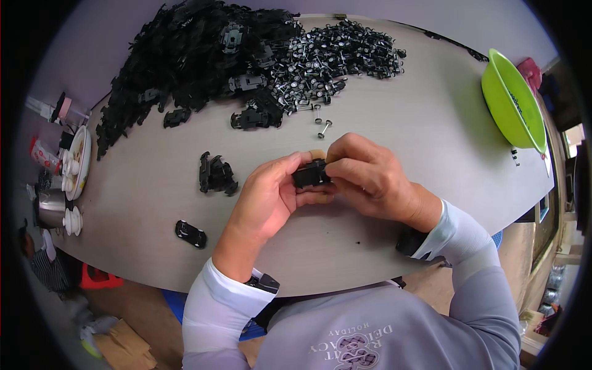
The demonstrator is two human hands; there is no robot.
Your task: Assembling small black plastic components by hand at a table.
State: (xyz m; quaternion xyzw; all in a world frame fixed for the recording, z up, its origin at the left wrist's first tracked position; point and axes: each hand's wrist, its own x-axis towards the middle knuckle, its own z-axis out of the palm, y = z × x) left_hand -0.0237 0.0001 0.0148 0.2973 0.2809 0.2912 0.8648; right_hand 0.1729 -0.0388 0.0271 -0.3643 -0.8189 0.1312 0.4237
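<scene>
Small black plastic car-shaped piece (310,175): partly covered by the left hand (268,188) and right hand (370,176); whatever the right fingertips grip, hidden. Dark heap of black plastic parts (185,55), surface's far edge, left: many single outlines merge. Round lime-green plastic bowl (501,108), right edge: contents too small to tell. Tiny dark speck (358,243), near edge: unidentifiable.

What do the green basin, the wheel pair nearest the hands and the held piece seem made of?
Green basin: likely plastic; smooth, softly shiny. Wheel pair: silvery rod, probably metal by its gleam; black wheels, plastic or rubber. Held piece: black, slightly shiny, probably plastic.
</scene>
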